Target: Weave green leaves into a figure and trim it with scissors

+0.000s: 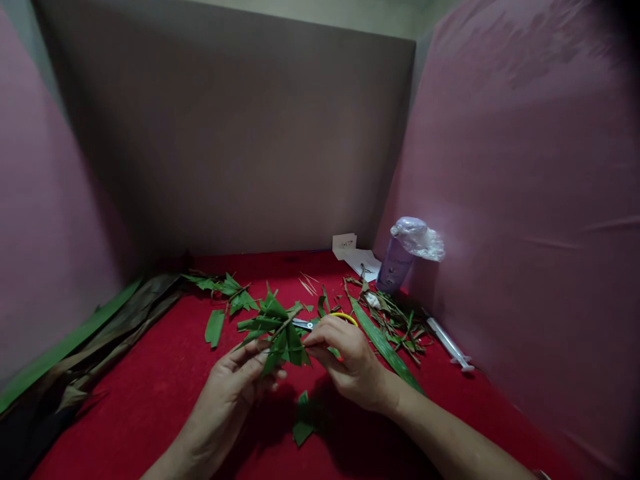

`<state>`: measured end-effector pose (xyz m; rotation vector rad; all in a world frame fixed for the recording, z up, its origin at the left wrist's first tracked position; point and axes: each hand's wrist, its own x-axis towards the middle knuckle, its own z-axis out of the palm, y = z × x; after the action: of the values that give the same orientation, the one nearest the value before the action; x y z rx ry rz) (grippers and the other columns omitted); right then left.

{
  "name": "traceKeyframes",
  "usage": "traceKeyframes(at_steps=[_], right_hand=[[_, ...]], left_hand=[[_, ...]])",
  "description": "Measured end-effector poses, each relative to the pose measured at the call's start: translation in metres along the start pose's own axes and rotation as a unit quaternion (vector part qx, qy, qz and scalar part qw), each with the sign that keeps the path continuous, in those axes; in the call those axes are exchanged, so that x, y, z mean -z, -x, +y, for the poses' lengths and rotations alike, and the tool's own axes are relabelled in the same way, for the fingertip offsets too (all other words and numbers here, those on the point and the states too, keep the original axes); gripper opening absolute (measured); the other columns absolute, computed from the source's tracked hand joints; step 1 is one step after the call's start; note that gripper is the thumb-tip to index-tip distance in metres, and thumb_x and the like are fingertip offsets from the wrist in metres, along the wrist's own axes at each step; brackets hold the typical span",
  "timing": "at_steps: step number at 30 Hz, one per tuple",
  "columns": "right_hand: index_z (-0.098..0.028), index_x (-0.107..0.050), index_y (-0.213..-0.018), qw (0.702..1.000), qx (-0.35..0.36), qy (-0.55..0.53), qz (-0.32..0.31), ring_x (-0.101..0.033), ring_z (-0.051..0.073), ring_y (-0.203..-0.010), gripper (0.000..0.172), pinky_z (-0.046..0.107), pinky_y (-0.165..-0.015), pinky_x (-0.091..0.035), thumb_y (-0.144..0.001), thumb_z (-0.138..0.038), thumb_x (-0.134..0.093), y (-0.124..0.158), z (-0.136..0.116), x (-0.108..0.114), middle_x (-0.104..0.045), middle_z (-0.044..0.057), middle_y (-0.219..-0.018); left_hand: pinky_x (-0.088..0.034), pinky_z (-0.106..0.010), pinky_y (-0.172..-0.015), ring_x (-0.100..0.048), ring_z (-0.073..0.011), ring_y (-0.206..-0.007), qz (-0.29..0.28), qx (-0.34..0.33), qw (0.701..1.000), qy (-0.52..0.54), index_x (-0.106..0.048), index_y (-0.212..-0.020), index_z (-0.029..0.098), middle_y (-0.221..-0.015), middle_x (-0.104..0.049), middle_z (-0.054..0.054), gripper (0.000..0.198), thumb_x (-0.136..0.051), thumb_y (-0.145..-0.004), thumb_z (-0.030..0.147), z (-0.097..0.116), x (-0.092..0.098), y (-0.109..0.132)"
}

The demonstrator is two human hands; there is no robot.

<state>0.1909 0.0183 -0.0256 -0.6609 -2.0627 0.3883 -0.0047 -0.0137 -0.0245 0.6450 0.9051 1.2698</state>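
Observation:
Both my hands meet over a red tabletop (150,393). A folded green leaf piece (280,337) with pointed tips on a thin stem is gripped between them. My left hand (235,387) pinches its lower left side with thumb and fingers. My right hand (350,363) pinches its right edge, fingers pressed together. Scissors (313,323) with a yellow handle lie just behind my right hand.
Loose green leaf pieces (225,290) and one cut scrap (303,423) lie around. Long leaves (85,340) pile at the left. Leaf trimmings (395,320), a long leaf strip (383,347), a plastic-covered cup (400,260), a syringe (450,343), toothpicks (307,283) and papers (357,257) sit toward the right and back. Padded walls enclose the table.

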Motion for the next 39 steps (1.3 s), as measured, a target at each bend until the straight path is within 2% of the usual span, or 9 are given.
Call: traceKeyframes(at_steps=[7, 11, 14, 17, 21, 25, 32, 39], right_hand=[[-0.017, -0.056, -0.089, 1.0, 0.009, 0.005, -0.006, -0.05, 0.017, -0.074, 0.016, 0.03, -0.066, -0.04, -0.081, -0.005, -0.049, -0.001, -0.003, 0.002, -0.056, 0.005, -0.078], [-0.016, -0.055, -0.088, 1.0, 0.006, 0.01, 0.001, -0.05, 0.016, -0.074, 0.015, 0.03, -0.067, -0.04, -0.081, -0.005, -0.049, -0.001, -0.003, 0.003, -0.055, 0.005, -0.077], [-0.017, -0.056, -0.087, 1.0, 0.006, 0.018, 0.007, -0.05, 0.016, -0.073, 0.013, 0.03, -0.066, -0.04, -0.082, -0.006, -0.049, -0.001, -0.004, 0.004, -0.055, 0.005, -0.076], [-0.017, -0.056, -0.087, 1.0, 0.006, 0.018, 0.002, -0.05, 0.017, -0.074, 0.013, 0.03, -0.067, -0.04, -0.082, -0.007, -0.049, 0.0, -0.004, 0.003, -0.055, 0.005, -0.077], [-0.017, -0.056, -0.089, 1.0, 0.009, 0.011, -0.007, -0.051, 0.017, -0.075, 0.014, 0.03, -0.068, -0.041, -0.082, -0.007, -0.048, 0.001, -0.003, 0.001, -0.055, 0.005, -0.079], [-0.018, -0.056, -0.088, 1.0, 0.007, 0.018, -0.015, -0.051, 0.017, -0.075, 0.013, 0.03, -0.067, -0.041, -0.082, -0.008, -0.049, 0.002, -0.003, -0.001, -0.055, 0.005, -0.078], [-0.017, -0.055, -0.085, 1.0, 0.005, 0.022, -0.015, -0.05, 0.017, -0.073, 0.014, 0.03, -0.066, -0.04, -0.08, -0.006, -0.048, 0.003, -0.003, 0.0, -0.055, 0.004, -0.076], [-0.017, -0.055, -0.082, 1.0, -0.001, 0.021, -0.014, -0.05, 0.017, -0.071, 0.012, 0.03, -0.065, -0.04, -0.081, -0.007, -0.047, 0.002, -0.003, 0.001, -0.054, 0.004, -0.074]], left_hand=[[-0.052, -0.029, -0.058, -0.066, -0.0191, -0.059, 0.025, 0.019, 0.999, -0.019, -0.064, -0.084, 0.013, -0.071, -0.07, -0.006, 0.027, -0.075, -0.06, 0.014, 0.005, -0.003, 0.004], [-0.051, -0.03, -0.06, -0.066, -0.021, -0.066, -0.018, 0.019, 1.0, -0.008, -0.066, -0.088, 0.013, -0.074, -0.07, -0.009, 0.023, -0.069, -0.066, 0.017, 0.008, -0.004, 0.008], [-0.051, -0.032, -0.064, -0.064, -0.0222, -0.074, -0.023, 0.013, 1.0, 0.008, -0.067, -0.09, 0.012, -0.087, -0.069, -0.01, 0.023, -0.066, -0.068, 0.019, 0.011, -0.004, 0.012], [-0.051, -0.031, -0.066, -0.062, -0.0196, -0.075, -0.033, 0.012, 0.999, -0.005, -0.067, -0.091, 0.013, -0.09, -0.067, -0.008, 0.021, -0.067, -0.07, 0.02, 0.01, -0.004, 0.012], [-0.049, -0.027, -0.062, -0.06, -0.016, -0.069, -0.047, 0.026, 0.998, -0.03, -0.065, -0.087, 0.015, -0.08, -0.066, -0.005, 0.018, -0.07, -0.069, 0.017, 0.004, -0.002, 0.008], [-0.048, -0.025, -0.058, -0.059, -0.0136, -0.061, -0.02, 0.02, 0.999, -0.04, -0.064, -0.077, 0.014, -0.068, -0.063, -0.002, 0.016, -0.074, -0.065, 0.016, -0.002, 0.0, 0.002], [-0.046, -0.023, -0.052, -0.058, -0.0126, -0.055, 0.014, 0.021, 0.998, -0.049, -0.063, -0.072, 0.013, -0.063, -0.061, -0.001, 0.02, -0.078, -0.058, 0.017, 0.0, -0.003, 0.001], [-0.046, -0.023, -0.052, -0.057, -0.0118, -0.054, 0.012, 0.01, 0.998, -0.059, -0.062, -0.07, 0.013, -0.062, -0.061, -0.001, 0.019, -0.078, -0.059, 0.018, -0.001, -0.003, 0.001]])
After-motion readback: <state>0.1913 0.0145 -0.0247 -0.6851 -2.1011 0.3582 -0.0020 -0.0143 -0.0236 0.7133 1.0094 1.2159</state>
